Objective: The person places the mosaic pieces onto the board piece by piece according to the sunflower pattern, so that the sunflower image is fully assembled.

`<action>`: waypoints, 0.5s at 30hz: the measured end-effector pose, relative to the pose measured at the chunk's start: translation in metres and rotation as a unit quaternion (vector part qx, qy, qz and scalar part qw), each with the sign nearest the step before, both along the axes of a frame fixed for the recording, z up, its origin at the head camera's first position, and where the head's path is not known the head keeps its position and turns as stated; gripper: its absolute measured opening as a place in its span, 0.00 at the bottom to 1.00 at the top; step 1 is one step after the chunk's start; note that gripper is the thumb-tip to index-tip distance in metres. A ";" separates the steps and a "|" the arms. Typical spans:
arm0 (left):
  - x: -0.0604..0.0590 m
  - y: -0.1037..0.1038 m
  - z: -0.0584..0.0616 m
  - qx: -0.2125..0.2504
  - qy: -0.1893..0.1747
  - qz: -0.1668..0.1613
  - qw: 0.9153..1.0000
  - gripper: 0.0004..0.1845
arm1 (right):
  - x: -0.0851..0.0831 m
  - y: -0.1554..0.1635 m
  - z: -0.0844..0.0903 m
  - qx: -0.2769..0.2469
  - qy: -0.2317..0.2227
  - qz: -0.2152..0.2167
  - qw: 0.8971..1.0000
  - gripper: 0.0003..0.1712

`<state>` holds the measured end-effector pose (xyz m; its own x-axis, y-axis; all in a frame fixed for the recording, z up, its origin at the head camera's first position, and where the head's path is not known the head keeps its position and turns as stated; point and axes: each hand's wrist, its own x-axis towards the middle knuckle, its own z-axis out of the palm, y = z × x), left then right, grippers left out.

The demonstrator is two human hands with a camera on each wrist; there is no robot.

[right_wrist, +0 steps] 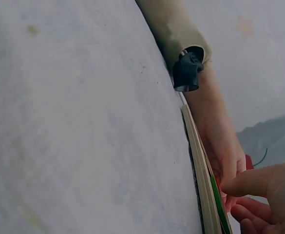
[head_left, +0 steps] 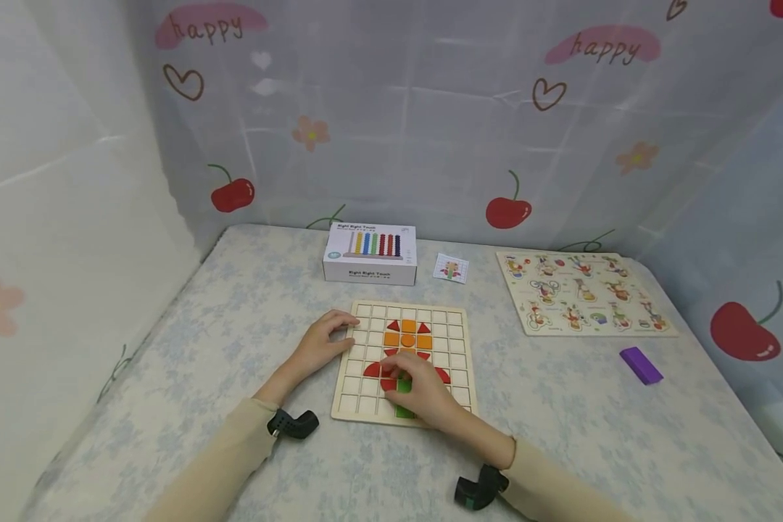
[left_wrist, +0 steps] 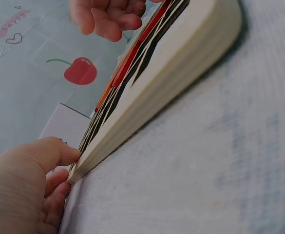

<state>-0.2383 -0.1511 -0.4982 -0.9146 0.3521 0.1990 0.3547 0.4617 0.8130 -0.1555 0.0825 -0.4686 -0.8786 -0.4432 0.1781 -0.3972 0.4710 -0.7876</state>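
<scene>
A wooden grid board [head_left: 455, 330] lies on the table, with orange, red and green pieces set in its squares. My left hand [head_left: 320, 342] holds the board's left edge; in the left wrist view its thumb [left_wrist: 64, 152] lies on the rim and the fingers curl beside it. Over the lower middle of the board is my right hand [head_left: 424, 391], fingers bent and thumb apart. Beneath it are a red piece [head_left: 388, 384] and a green square [head_left: 404, 410], partly covered. No piece shows between its fingers in the left wrist view.
Behind the board stand a white box [head_left: 370, 272] with a bead-rack picture and a small pattern card [head_left: 452, 268]. To the right lie a wooden picture puzzle [head_left: 587, 293] and a purple block [head_left: 641, 365]. Printed curtains surround the table.
</scene>
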 end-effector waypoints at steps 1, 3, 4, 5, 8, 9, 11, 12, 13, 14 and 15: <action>0.001 0.000 0.000 0.000 -0.001 0.000 1.000 0.17 | 0.000 0.000 -0.001 -0.003 0.002 0.002 1.000 0.20; 0.001 -0.001 0.000 -0.002 -0.003 0.001 1.000 0.17 | 0.000 -0.001 -0.003 -0.008 0.002 0.006 1.000 0.18; 0.002 -0.001 0.000 -0.003 -0.004 0.002 1.000 0.17 | 0.001 -0.001 -0.003 -0.009 0.003 0.008 1.000 0.18; 0.002 -0.001 0.000 -0.002 -0.006 0.003 1.000 0.17 | 0.001 0.000 -0.004 -0.009 0.004 0.007 1.000 0.17; 0.002 -0.001 -0.001 -0.001 -0.007 0.002 1.000 0.16 | 0.000 0.001 -0.005 -0.005 0.003 0.003 1.000 0.16; 0.002 -0.001 -0.001 0.001 -0.006 0.002 1.000 0.16 | 0.000 0.001 -0.004 -0.003 0.004 0.003 1.000 0.16; 0.001 -0.001 -0.001 0.003 -0.006 0.001 1.000 0.16 | 0.000 0.002 -0.004 0.000 0.007 0.005 1.000 0.16; 0.001 -0.001 -0.002 0.004 -0.006 0.000 1.000 0.16 | 0.000 0.003 -0.003 0.000 0.006 0.007 1.000 0.16; 0.002 -0.001 -0.002 0.004 -0.006 0.001 1.000 0.16 | -0.001 0.004 -0.002 0.001 0.007 0.009 1.000 0.16; 0.002 -0.001 -0.002 0.005 -0.006 0.001 1.000 0.16 | -0.001 0.004 -0.001 0.001 0.008 0.011 1.000 0.16; 0.002 -0.001 -0.003 0.005 -0.008 0.001 1.000 0.16 | -0.002 0.006 0.000 0.000 0.009 0.012 1.000 0.16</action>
<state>-0.2366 -0.1522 -0.5009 -0.9186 0.3478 0.1878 0.3405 0.4550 0.8228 -0.1572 0.0880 -0.4684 -0.8648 -0.4632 0.1940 -0.4221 0.4613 -0.7804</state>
